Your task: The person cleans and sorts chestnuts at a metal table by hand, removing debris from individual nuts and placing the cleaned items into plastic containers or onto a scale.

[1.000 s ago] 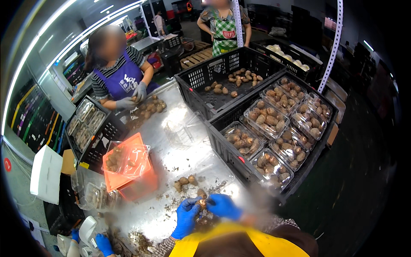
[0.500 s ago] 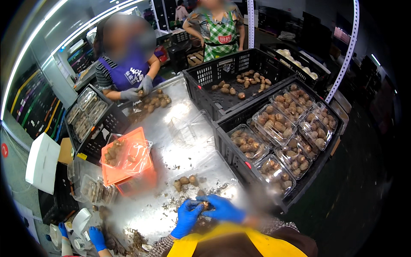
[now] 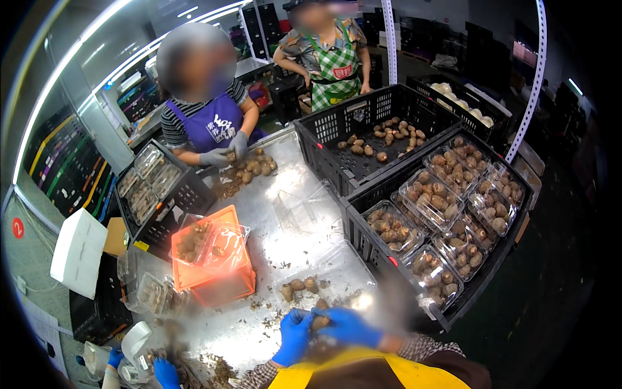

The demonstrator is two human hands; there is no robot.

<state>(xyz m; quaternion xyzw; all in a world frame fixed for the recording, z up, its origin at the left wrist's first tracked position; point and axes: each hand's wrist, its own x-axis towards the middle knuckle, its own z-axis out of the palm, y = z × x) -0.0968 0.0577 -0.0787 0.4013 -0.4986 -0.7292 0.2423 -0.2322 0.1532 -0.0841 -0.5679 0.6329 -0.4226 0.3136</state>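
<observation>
In front of me my left hand [image 3: 293, 337], in a blue glove, has its fingers closed around a small brown taro [image 3: 319, 322]. My right hand [image 3: 351, 328], gloved alike, pinches the same taro from the other side. Just beyond my fingers, several more taros [image 3: 297, 285] lie at an open clear plastic clamshell box [image 3: 350, 262]. Brown peel scraps [image 3: 223, 371] are scattered over the metal table [image 3: 275, 223] around my hands.
To the right stand a black crate [image 3: 369, 230] of filled clamshells and a black crate [image 3: 311, 146] of loose taros. An orange basket [image 3: 223, 285] bearing a clamshell stands left. Across the table a grey-gloved co-worker [image 3: 214, 126] handles taros; another person's blue-gloved hand [image 3: 166, 373] is lower left.
The whole scene has shifted right and slightly down in the picture as the view turned. Both hands stay on the taro, with only small finger movement.
</observation>
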